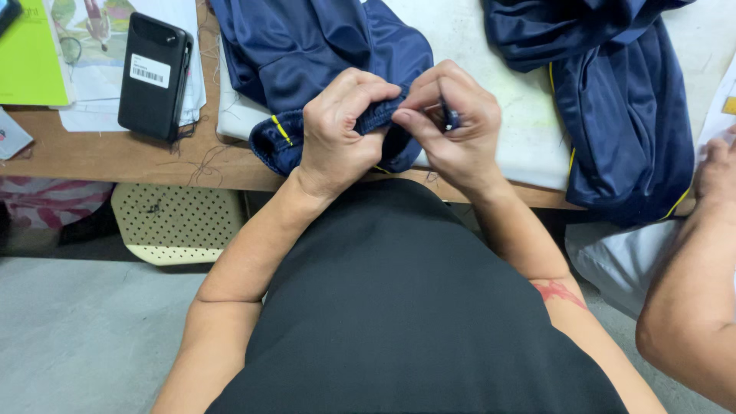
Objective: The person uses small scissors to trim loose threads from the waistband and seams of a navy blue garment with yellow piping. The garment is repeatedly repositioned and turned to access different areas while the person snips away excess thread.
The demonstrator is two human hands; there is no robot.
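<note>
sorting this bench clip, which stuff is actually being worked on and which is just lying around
In hand: navy garment, gripped by left hand; small dark tool in right hand.
Lying about: black phone, papers, second navy garment.

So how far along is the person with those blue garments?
Hard to say what is finished. In hand: the left hand bunches the hem of a navy garment, and the right hand pinches it with a small dark tool, at the table edge. A second navy garment lies to the right, touched by neither of the person's hands.
</note>
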